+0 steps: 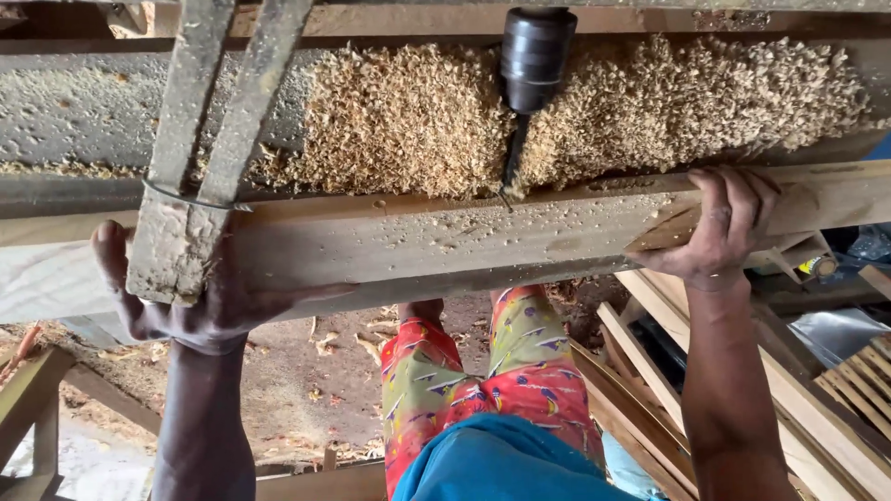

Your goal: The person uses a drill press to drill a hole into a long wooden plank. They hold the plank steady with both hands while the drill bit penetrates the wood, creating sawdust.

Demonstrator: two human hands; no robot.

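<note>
— Two hands are seen in the head view, and both are laid on one long wooden plank [445, 243]. How is it held?

— At eight o'clock the left hand [186, 301] is closed around a weathered wooden lever [181, 199], with the plank's near edge beside it. At three o'clock the right hand [719, 232] is curled over the plank's top, fingers hooked on the far edge, apparently so it is kept steady.

— And the tool?

— A dark drill chuck [535, 56] is seen at twelve o'clock; its bit [512, 162] is pointed at the plank's far edge. Wood shavings [408, 116] are heaped behind it on the machine bed.

— Below?

— Patterned trousers [492, 371] and stacked timber [650, 362] are seen.
</note>
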